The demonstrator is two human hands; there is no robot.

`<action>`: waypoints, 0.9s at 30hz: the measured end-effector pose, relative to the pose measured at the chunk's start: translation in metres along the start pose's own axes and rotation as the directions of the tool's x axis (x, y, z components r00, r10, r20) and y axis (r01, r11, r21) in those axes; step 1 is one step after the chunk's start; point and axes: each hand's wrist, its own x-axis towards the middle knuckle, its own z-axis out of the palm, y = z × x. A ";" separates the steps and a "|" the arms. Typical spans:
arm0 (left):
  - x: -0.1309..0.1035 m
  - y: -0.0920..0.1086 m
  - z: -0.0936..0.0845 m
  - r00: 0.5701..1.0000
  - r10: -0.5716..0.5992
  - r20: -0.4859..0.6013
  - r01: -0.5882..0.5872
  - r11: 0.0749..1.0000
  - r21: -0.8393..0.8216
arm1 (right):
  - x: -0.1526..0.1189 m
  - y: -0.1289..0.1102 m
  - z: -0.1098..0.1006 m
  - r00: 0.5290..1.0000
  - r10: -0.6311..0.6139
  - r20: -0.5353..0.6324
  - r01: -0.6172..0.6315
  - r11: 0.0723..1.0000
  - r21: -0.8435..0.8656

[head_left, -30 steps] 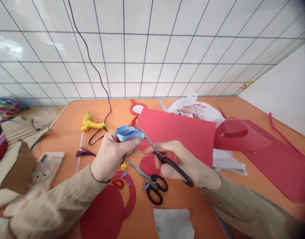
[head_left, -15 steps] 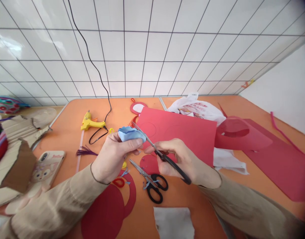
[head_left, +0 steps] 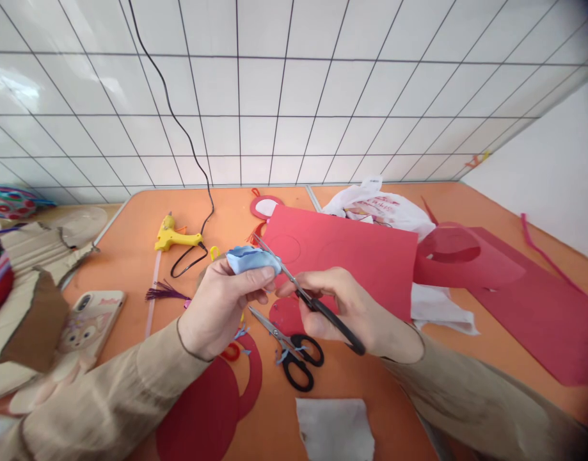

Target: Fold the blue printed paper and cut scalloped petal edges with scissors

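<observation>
My left hand [head_left: 221, 301] pinches a folded piece of light blue fabric [head_left: 253, 260] between thumb and fingers. In my right hand [head_left: 346, 307] is a pair of scissors [head_left: 329, 317] with black handles, its blades pointing up and left along the right edge of the fabric. Whether the blades are cutting into it I cannot tell. Below my hands a second pair of black-handled scissors [head_left: 294, 349] lies on the orange table, with small blue scraps about it. A red paper disc [head_left: 198, 410] and a red ring [head_left: 255, 378] lie near my left forearm.
A yellow glue gun [head_left: 176, 237] with a black cord stands back left. Left are a phone [head_left: 95, 320] and torn cardboard [head_left: 32, 326]. Red sheets [head_left: 361, 256] and a white plastic bag [head_left: 384, 211] occupy the right and back. A white cloth piece [head_left: 336, 429] lies in front.
Both hands stay almost in place, with the fabric and scissors barely shifted. My left wrist has moved slightly, and more of the purple tassel's end shows beside it.
</observation>
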 end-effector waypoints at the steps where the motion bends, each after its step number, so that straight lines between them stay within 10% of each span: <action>1: 0.000 -0.001 0.000 1.000 -0.001 0.003 0.001 1.000 -0.002 | 0.000 0.000 0.000 1.000 -0.003 0.002 0.003 1.000 0.003; 27: 0.002 -0.001 -0.002 0.999 -0.004 0.033 0.004 1.000 0.013 | -0.001 -0.002 -0.004 0.996 0.072 0.044 -0.076 0.994 0.080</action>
